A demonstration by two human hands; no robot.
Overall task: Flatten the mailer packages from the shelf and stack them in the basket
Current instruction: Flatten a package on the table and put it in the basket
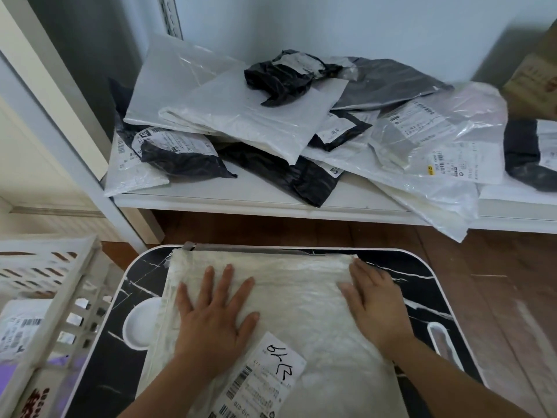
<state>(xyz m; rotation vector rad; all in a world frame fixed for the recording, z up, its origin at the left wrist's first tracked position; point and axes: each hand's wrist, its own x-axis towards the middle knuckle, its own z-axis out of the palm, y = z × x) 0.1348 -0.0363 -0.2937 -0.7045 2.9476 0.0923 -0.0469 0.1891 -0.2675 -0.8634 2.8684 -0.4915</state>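
1. I see my left hand [211,312] and right hand [375,303] both flat, fingers straight, pressing the white bubble mailer [289,321] at lower centre.
2. The mailer lies on a black marble-patterned lap table [422,300], its right edge bare.
3. The white slatted basket [57,300] stands at lower left, touching the table.
4. Wood floor [497,282] shows right; the white shelf [241,203] above holds piled mailers [256,122].

Bare forearms; unadorned hands [215,321]

L hand [211,315] + R hand [373,306] flat on white mailer [301,297] | tray table [422,267] | basket [60,297] left
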